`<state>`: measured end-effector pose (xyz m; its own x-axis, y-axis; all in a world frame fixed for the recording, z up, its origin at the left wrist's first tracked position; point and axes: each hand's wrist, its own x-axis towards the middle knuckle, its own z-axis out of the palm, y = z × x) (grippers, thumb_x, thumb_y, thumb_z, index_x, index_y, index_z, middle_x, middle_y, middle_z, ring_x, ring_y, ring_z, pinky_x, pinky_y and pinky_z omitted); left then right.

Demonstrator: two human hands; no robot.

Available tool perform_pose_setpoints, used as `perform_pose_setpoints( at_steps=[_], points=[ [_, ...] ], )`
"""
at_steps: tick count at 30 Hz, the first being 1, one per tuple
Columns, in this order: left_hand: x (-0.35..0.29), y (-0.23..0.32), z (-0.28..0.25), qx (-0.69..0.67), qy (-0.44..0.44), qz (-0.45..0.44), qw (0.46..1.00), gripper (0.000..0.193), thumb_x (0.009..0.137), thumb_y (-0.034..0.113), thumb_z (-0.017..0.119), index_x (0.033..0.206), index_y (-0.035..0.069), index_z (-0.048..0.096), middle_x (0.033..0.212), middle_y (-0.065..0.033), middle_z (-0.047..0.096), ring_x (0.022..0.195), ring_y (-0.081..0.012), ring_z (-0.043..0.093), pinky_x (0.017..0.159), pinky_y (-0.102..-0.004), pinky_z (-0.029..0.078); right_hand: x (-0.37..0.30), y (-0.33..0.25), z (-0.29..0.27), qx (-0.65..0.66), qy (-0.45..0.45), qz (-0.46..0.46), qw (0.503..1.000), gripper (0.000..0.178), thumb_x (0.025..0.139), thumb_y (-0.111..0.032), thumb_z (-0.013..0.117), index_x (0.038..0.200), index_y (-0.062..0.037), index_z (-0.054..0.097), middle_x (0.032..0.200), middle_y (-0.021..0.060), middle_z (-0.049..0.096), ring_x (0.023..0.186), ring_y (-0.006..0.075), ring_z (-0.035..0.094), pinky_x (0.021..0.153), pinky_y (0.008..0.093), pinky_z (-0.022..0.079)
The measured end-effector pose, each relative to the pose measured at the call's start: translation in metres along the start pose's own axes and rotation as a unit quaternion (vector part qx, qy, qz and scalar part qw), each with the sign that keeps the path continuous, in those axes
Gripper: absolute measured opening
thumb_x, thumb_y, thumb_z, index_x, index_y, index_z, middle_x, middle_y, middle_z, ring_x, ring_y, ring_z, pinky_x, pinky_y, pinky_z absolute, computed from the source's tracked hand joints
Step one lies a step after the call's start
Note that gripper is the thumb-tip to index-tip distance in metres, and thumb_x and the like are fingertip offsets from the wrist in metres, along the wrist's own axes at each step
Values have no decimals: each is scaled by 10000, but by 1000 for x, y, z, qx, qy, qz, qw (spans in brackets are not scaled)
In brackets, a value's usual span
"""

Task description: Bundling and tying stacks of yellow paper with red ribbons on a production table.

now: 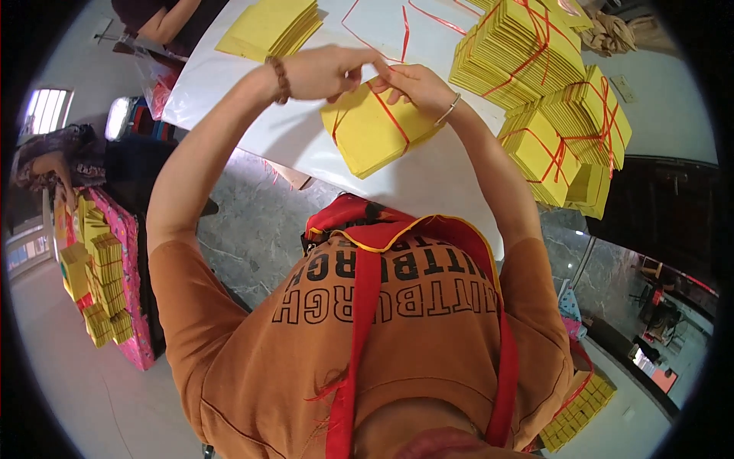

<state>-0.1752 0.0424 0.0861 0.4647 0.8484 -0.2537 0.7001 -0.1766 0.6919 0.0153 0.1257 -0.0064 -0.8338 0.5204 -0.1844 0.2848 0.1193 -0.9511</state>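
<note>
A bundle of yellow paper [363,141] lies at a slant near the table's front edge, crossed by red string [391,116]. Over its far side my left hand [325,73], with a beaded bracelet on the wrist, bends its fingers in a pinch. My right hand [419,88], wearing a bangle, comes from the other side with its fingers closed, and the fingertips of both hands meet. The string runs up to where they meet; its ends are hidden by the fingers.
On the white table [275,141], a loose yellow paper stack [271,29] lies far left; tied yellow bundles [527,53] are piled right. Red string pieces [406,34] lie at the back. Another person's arm [168,21] shows at top left. More bundles [103,268] stand on a pink-edged surface leftward.
</note>
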Motion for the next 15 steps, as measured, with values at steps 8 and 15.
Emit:
perform_pose_setpoints(
  at_steps=[8, 15],
  points=[
    [69, 19, 3, -15, -14, -6, 1000, 447, 749, -34, 453, 1176, 95, 421, 722, -76, 514, 485, -132, 549, 491, -269, 478, -1, 9, 21, 84, 14, -100, 991, 221, 779, -215, 579, 897, -28, 600, 740, -1, 574, 772, 101, 525, 672, 244, 426],
    [87, 30, 2, 22, -38, -26, 999, 545, 765, 1, 468, 1273, 165, 356, 794, -94, 524, 592, -154, 579, 588, -285, 509, -11, 2, 11, 161, -34, -11, 986, 225, 833, -232, 561, 802, -9, 548, 704, 18, 540, 803, 90, 516, 771, 235, 402]
  ],
)
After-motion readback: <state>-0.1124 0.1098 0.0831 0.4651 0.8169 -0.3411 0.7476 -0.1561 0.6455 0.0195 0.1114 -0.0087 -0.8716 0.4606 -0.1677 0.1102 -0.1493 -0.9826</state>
